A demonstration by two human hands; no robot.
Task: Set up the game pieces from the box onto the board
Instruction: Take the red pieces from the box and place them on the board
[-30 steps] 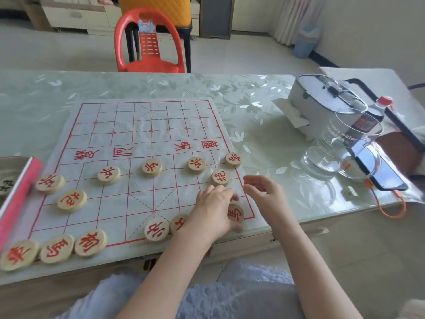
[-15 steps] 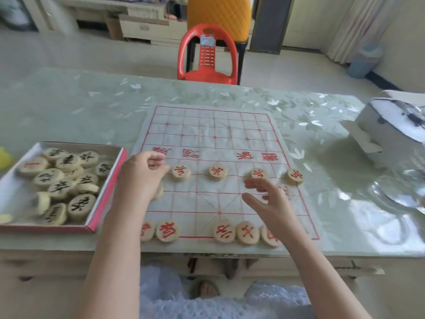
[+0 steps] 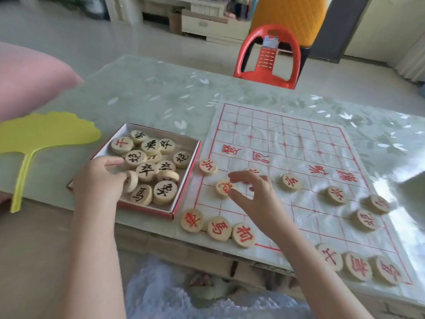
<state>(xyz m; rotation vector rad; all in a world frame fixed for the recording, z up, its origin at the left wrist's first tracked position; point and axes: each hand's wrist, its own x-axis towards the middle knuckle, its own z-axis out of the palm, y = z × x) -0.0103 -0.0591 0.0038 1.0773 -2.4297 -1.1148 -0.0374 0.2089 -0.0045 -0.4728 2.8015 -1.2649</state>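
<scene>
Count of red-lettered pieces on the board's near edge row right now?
6 red pieces: three left of the right forearm, three at the near-right corner. The forearm may hide more between.

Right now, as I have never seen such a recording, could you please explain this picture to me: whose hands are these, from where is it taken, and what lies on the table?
There is no machine here. A person works with two bare hands, and a camera worn on the head looks down at them. On the table lies a paper game board with red-lettered pieces on it. Beside it stands an open box of black-lettered pieces, and a yellow fan lies further left. The left hand reaches into the box and touches a tilted piece; whether it grips it I cannot tell. The right hand hovers above the board and holds nothing.
</scene>
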